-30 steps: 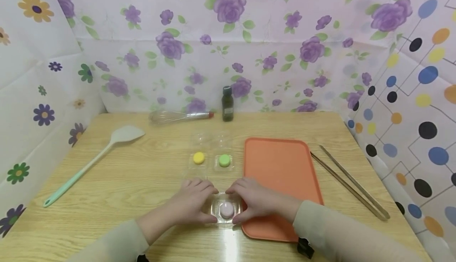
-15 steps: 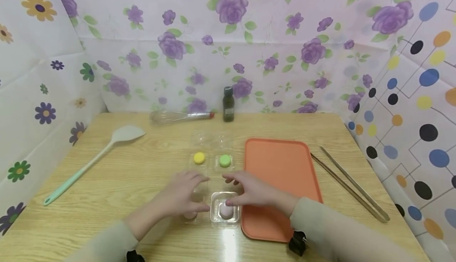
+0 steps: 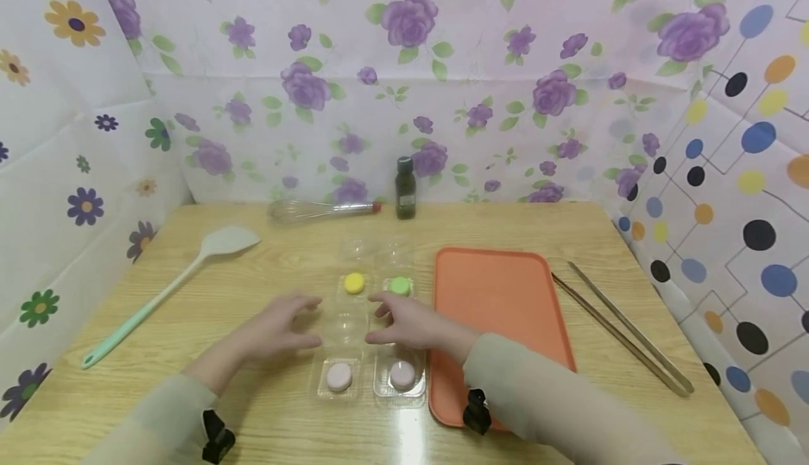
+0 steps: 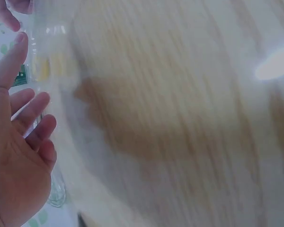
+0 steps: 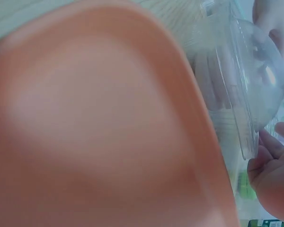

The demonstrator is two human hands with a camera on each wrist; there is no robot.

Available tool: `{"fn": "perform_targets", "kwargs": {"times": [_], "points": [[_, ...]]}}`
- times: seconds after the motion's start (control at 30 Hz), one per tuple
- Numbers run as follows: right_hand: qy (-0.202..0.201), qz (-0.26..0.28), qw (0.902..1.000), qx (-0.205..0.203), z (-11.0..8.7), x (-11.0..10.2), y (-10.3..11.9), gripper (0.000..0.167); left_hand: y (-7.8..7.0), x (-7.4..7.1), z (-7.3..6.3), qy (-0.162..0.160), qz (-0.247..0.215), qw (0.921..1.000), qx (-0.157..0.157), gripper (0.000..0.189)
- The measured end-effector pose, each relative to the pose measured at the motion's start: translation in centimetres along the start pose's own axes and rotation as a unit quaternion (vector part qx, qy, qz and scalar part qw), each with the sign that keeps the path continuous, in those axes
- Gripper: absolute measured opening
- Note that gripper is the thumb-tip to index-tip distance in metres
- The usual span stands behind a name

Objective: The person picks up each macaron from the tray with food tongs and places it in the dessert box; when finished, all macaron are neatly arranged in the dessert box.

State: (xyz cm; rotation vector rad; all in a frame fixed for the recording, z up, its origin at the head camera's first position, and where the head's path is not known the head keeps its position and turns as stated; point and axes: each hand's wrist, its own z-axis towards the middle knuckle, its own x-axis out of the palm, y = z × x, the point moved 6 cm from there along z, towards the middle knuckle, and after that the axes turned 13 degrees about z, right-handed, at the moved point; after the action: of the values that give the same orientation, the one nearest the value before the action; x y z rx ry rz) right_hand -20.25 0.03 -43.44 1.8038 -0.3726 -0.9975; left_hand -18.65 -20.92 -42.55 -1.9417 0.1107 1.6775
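My left hand point(image 3: 272, 331) hovers just left of a clear plastic box point(image 3: 322, 389), fingers spread and holding nothing. This box stands open, a pale pink macaron point(image 3: 339, 377) in its base and its clear lid point(image 3: 346, 330) laid back behind. On that lid's right side, my right hand point(image 3: 407, 321) reaches over the table with relaxed, parted fingers. A second clear box point(image 3: 384, 389) with a pale pink macaron point(image 3: 402, 375) sits beside the tray. Its domed lid point(image 5: 262, 75) lies over the base in the right wrist view; the right hand partly covers it in the head view.
Behind are boxes with a yellow macaron point(image 3: 354, 283) and a green macaron point(image 3: 399, 286), lids laid back. An orange tray point(image 3: 499, 303) and metal tongs point(image 3: 622, 328) lie right. A spatula point(image 3: 170, 286) is left; a whisk point(image 3: 322, 211) and dark bottle point(image 3: 406, 187) stand at the back.
Both hands have let go of the right front box and moved left, to either side of the left front box. The left pink macaron, earlier hidden by the left hand, now shows.
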Motion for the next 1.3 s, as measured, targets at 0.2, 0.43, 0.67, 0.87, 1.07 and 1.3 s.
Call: {"fn": "perform_targets", "kwargs": {"times": [0.2, 0.43, 0.67, 0.87, 1.07, 1.3], "points": [[0.008, 0.011, 0.9999, -0.001, 0.6, 0.5, 0.1, 0.069, 0.2, 0.7, 0.4, 0.020, -0.034, 0.9992, 0.002, 0.077], [-0.006, 0.021, 0.9997, -0.012, 0.6, 0.4, 0.6, 0.067, -0.4, 0.2, 0.7, 0.019, -0.041, 0.9990, -0.004, 0.075], [-0.025, 0.045, 0.9982, -0.032, 0.1, -0.4, 1.5, 0.065, -0.7, -0.7, 0.7, -0.009, -0.044, 0.9988, -0.019, 0.080], [-0.031, 0.119, 0.9916, -0.041, 0.0, -0.7, 1.7, 0.063, -1.4, -1.0, 0.9, -0.041, -0.034, 0.9985, -0.015, 0.090], [-0.044, 0.131, 0.9895, -0.041, -0.1, -1.1, 1.6, 0.058, -1.9, -1.2, 1.1, -0.061, -0.021, 0.9978, -0.010, 0.097], [-0.050, 0.189, 0.9793, -0.052, -0.1, -1.3, 1.4, 0.062, -2.8, -1.6, 1.2, -0.106, 0.039, 0.9934, 0.019, 0.096]]}}
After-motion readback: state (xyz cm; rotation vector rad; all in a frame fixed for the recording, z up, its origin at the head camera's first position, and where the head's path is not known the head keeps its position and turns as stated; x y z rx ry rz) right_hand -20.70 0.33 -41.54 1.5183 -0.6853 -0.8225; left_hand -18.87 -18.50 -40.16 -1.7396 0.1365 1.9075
